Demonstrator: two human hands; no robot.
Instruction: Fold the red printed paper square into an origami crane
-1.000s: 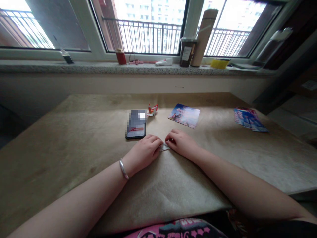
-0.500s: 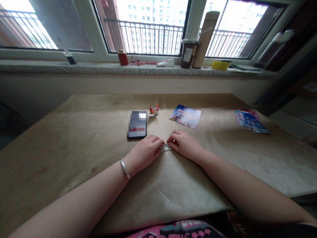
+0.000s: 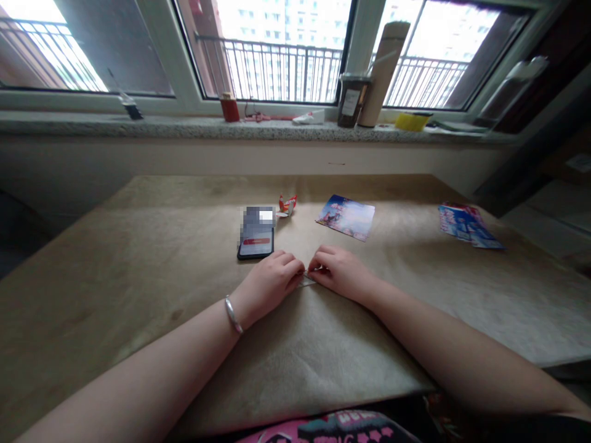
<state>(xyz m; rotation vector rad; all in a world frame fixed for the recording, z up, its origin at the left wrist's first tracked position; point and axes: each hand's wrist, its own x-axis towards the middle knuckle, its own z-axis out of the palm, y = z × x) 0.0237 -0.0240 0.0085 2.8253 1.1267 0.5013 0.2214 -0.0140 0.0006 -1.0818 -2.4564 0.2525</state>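
My left hand (image 3: 270, 284) and my right hand (image 3: 339, 272) meet at the middle of the tan table (image 3: 138, 258). Both have curled fingers pressed down on a small folded piece of paper (image 3: 306, 280), of which only a pale sliver shows between the fingertips. A silver bracelet (image 3: 233, 314) circles my left wrist. Just beyond my left hand lies a black phone (image 3: 256, 235) with its screen lit. A small red and white folded paper figure (image 3: 287, 205) sits past the phone.
A colourful printed card (image 3: 346, 216) lies beyond my right hand, and more printed sheets (image 3: 467, 226) rest near the table's right edge. The stone windowsill (image 3: 194, 128) holds a red cup (image 3: 229, 107), a dark jar (image 3: 348, 100), a cardboard tube (image 3: 382, 64) and a yellow object (image 3: 410, 120).
My right hand has slid a little to the left, closing the gap to my left hand, so less of the folded paper shows. The view shifted slightly at first.
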